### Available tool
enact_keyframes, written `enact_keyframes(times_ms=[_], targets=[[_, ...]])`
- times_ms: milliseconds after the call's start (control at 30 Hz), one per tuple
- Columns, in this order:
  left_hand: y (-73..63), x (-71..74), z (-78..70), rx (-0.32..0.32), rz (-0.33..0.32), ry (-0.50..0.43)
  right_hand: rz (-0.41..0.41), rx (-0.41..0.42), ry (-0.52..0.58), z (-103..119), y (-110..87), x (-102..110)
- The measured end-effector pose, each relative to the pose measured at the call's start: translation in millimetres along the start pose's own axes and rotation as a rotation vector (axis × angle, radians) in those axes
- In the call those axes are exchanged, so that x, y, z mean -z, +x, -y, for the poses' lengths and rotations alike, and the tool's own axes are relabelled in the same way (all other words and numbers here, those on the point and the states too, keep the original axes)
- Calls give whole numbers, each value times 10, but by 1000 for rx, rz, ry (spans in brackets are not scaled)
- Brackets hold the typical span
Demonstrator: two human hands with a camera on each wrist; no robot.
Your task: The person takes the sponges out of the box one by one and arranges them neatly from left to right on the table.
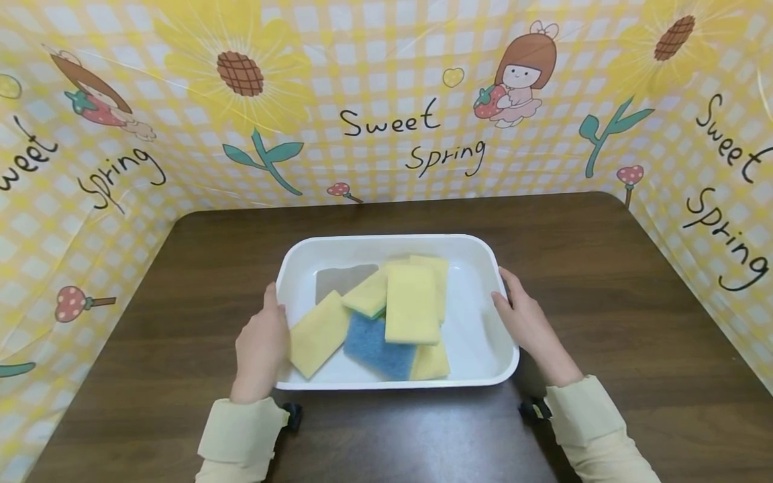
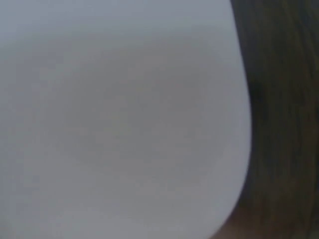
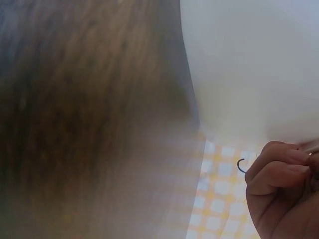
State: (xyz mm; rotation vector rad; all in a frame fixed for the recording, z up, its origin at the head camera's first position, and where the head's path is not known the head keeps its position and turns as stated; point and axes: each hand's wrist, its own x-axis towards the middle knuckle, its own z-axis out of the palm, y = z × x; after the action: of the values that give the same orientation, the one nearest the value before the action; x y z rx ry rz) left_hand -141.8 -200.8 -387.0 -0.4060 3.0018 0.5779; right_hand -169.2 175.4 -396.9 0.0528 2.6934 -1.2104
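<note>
A white rectangular tray (image 1: 477,315) is between both hands, over the dark table. My left hand (image 1: 261,345) grips its left side, thumb at the rim. On the opposite side, my right hand (image 1: 531,329) holds the rim, and its curled fingers (image 3: 279,172) show against the tray's edge in the right wrist view. Inside lie several yellow sponges (image 1: 413,302), piled over one another. One sponge has its blue scouring face (image 1: 377,345) up, and another shows a green edge. A flat grey piece (image 1: 338,280) sits at the back left. White tray wall (image 2: 124,124) fills most of the blurred left wrist view.
The brown wooden table (image 1: 199,268) extends around the tray on every side. Behind and along both sides stands a yellow checked curtain (image 1: 386,80) printed with sunflowers and lettering. A dark strap device (image 1: 292,416) sits at my left wrist, another (image 1: 534,409) at the right.
</note>
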Motion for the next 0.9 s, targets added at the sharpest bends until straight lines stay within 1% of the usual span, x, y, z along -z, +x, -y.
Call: enact_keyframes(times_ms=[133,333,600,733,900], targets=[[-1,-14,-49,5,-2,2,-3,-7,-9,13,-16,34],[12,-55,-105,-7,-18,3,-1,-29,9,-42,3,78],[29,-89,-177,-7,-20,-2,7,-26,17,-94,40,143],[36,-91,-214,-6,1,-14,9,-28,20,-111,54,171],[50,-84,-224,-2,28,-15,5,-18,8,-119,73,181]])
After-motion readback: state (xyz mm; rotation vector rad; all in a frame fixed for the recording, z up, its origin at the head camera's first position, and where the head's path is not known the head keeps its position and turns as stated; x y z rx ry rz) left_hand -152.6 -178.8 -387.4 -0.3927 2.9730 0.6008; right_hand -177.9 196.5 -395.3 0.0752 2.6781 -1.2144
